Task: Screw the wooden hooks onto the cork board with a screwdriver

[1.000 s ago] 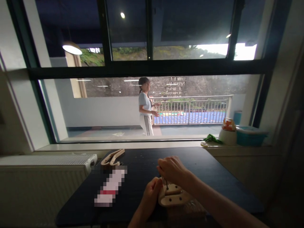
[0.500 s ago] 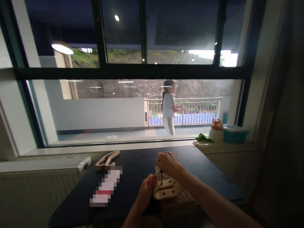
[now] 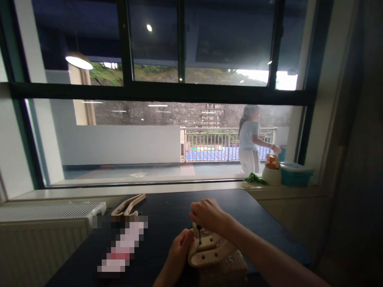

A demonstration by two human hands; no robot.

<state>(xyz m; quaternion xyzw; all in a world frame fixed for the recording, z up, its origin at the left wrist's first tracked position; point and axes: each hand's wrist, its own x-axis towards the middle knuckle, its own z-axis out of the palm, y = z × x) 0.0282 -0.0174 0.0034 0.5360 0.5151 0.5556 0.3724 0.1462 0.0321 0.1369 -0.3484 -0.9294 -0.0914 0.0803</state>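
My right hand (image 3: pixel 208 212) is closed over the top of what looks like a screwdriver (image 3: pixel 200 236), its handle hidden in my fingers. The dark shaft stands upright with its tip at a pale wooden piece (image 3: pixel 203 258) that has a rounded end and several dark holes. My left hand (image 3: pixel 180 245) grips the left side of this piece, thumb on top. Clear plastic wrap shows around the wood. Beneath lies a brownish wooden block (image 3: pixel 223 273), partly in shadow. Both hands are low over the near side of the dark table (image 3: pixel 167 215).
Another pair of bent pale wooden pieces (image 3: pixel 129 205) lies at the table's left. In front of it is a blurred-out pinkish strip (image 3: pixel 124 241). A white radiator (image 3: pixel 50 231) stands left. On the sill are a green cloth (image 3: pixel 254 179), a white kettle-like pot (image 3: pixel 271 175) and a teal box (image 3: pixel 295 175).
The view has shifted slightly, and both hands keep their grip on the wooden piece and tool. Outside the window, a person has walked to the right.
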